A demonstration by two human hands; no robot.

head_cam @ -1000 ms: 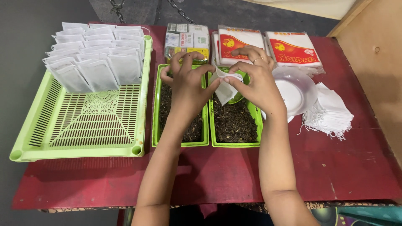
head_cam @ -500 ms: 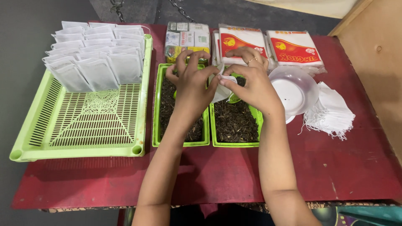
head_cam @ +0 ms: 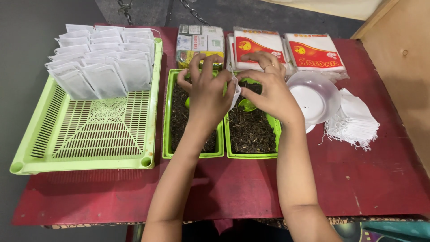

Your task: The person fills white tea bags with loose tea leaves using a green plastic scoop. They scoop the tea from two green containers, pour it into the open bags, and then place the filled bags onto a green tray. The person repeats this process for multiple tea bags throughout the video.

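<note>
White paper pouch sits pinched between both hands above the gap between the two small green trays. A second ago it hung lower and more to the right, a broad flap showing over the right tray; now only a narrow strip of it shows, most of it covered by the fingers. The left hand has drawn in from the tray's far edge and is closed on the pouch's left side. The right hand has shifted up and left, fingers curled onto the pouch's right side; a ring shows on one finger.

Below the hands, the left green tray and the right green tray stand side by side, touching, each holding dark loose tea leaves. A green scoop lies in the right tray, just under the right hand.

To the left, the large green slatted tray holds rows of filled white sachets leaning along its far end; its near part is bare. On the right a white plastic bowl stands beside the right tray, and a heap of empty white pouches lies just beyond it. Red-and-white packets and a wrapped pack of small boxes line the far side of the red bench.
</note>
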